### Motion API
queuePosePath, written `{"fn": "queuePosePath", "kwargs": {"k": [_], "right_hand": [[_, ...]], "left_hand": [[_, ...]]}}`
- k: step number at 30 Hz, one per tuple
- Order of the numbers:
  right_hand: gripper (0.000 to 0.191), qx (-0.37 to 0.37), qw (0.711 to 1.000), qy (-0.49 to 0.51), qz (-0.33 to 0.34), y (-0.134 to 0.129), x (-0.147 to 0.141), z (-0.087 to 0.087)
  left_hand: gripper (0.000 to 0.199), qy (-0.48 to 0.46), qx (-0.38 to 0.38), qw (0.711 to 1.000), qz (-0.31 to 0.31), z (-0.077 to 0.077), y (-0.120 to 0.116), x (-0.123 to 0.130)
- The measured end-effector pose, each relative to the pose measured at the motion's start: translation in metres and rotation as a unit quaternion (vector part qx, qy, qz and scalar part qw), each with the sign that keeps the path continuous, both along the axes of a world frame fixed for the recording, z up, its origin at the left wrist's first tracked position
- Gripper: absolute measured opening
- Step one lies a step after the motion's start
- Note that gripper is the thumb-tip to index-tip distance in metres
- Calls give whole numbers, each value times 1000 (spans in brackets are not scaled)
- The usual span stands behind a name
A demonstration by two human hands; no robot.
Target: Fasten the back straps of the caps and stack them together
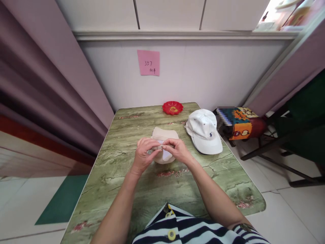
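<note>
A beige cap (165, 133) lies on the table in front of me, its brim pointing away. Its inside and a white lining patch partly show below my fingers. With thumb and fingers, my left hand (143, 153) pinches the cap's back strap (159, 147) from the left. My right hand (179, 150) pinches the same strap from the right, and the fingertips of both hands nearly meet. My fingers cover part of the cap. To the right, a white cap (203, 126) with a small dark blue emblem rests near the table's edge.
A red scalloped dish (172, 107) stands at the back of the green wood-patterned table (114, 162). A pink note (148, 63) is stuck to the wall behind. Beyond the right edge are a stool with a colourful cover (241, 132) and dark chair legs (274, 145).
</note>
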State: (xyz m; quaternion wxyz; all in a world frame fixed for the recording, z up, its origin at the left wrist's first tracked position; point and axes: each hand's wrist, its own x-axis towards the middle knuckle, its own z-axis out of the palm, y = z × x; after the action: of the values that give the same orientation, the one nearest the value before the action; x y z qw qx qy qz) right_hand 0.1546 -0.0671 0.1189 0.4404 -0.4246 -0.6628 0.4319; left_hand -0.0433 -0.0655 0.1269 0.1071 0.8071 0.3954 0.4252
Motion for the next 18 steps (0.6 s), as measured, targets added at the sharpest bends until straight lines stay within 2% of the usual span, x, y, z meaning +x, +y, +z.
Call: {"fn": "queuePosePath", "kwargs": {"k": [3, 7, 9, 11, 15, 18], "right_hand": [[25, -2, 1000, 6, -27, 0, -2, -5], [25, -6, 996, -3, -87, 0, -6, -10], [24, -7, 995, 0, -95, 0, -6, -11], [24, -11, 997, 8, -76, -1, -4, -9], [27, -25, 999, 33, 2, -2, 1, 1], [27, -24, 999, 33, -1, -3, 2, 5]], "left_hand": [[14, 15, 12, 1000, 19, 0, -3, 2], [14, 50, 30, 995, 74, 2, -10, 11], [15, 45, 36, 994, 90, 1, -11, 15], [15, 33, 32, 996, 79, 0, -10, 15], [14, 24, -14, 1000, -1, 3, -5, 10], [18, 21, -25, 999, -10, 9, -5, 9]]}}
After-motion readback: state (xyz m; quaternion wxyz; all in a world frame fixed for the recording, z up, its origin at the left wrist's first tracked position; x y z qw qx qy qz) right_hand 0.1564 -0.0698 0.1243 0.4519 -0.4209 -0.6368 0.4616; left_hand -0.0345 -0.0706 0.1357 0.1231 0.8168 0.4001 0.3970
